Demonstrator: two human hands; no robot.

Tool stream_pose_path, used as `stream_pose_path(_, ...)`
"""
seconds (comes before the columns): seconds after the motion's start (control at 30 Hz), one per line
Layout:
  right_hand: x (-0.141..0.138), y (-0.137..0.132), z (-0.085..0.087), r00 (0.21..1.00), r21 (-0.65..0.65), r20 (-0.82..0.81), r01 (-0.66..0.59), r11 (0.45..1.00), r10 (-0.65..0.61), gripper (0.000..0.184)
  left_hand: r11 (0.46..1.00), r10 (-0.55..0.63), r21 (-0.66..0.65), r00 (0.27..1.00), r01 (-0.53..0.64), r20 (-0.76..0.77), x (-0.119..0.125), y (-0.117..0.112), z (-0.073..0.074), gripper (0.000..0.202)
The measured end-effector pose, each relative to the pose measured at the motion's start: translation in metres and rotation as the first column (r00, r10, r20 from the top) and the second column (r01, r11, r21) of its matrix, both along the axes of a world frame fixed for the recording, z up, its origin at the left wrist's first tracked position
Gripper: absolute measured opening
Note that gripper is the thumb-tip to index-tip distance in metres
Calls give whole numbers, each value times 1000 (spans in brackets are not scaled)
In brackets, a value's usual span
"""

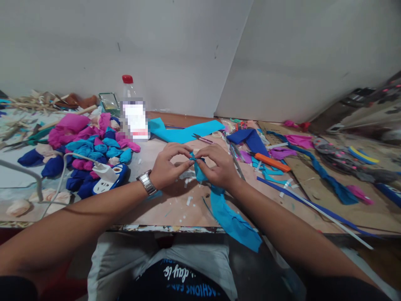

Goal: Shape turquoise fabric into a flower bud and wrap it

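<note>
Both my hands meet over the wooden table [175,209] and pinch a strip of light blue fabric [230,217]. My left hand [169,165], with a metal watch on its wrist, grips the folded top of the strip with its fingertips. My right hand [219,167] is closed round the same folded part. The rest of the strip hangs down past the table's front edge over my lap.
A pile of pink, blue and navy fabric bundles [87,146] lies at left beside a white power strip [109,175] and a bottle [133,113]. Small scissors [202,138] lie on a blue sheet [184,131] behind my hands. An orange cutter [271,162] and fabric scraps lie at right.
</note>
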State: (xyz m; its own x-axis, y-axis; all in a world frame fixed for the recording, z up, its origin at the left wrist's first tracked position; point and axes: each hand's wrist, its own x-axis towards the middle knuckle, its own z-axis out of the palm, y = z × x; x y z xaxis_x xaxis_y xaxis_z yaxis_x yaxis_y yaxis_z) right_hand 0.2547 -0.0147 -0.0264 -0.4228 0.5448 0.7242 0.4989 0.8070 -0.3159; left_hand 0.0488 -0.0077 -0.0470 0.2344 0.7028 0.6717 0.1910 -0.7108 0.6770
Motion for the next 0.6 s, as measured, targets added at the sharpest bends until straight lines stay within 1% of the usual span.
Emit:
stream_pose_path(0.07, 0, 0, 0, 1000, 7, 14, 7, 1000, -7, 7, 1000, -17, -23, 1000, 16, -6, 0, -1, -1, 14)
stream_pose_path(0.17, 1, 1, 0, 1000, 35, 20, 11, 999, -12, 6, 999, 4, -41, 1000, -5, -19, 0, -2, -2, 14)
stream_pose_path(0.23, 1, 1, 0, 1000, 50, 17, 8, 999, -9, 6, 999, 13, -39, 1000, -14, -28, 0, -2, -2, 15)
stream_pose_path(0.37, 2, 2, -1, 999, 60, 24, 20, 998, -22, 6, 1000, -18, -23, 998, 16, -54, 1, -1, -1, 17)
stream_pose_path(0.47, 2, 1, 0, 999, 58, 27, 23, 998, -25, 6, 1000, -13, -11, 1000, 13, -25, 1, 2, -3, 15)
stream_pose_path(0.6, 2, 2, -1, 1000, 40, 24, -2, 999, 1, 8, 1000, -26, -14, 1000, 26, 8, 1, 3, -4, 16)
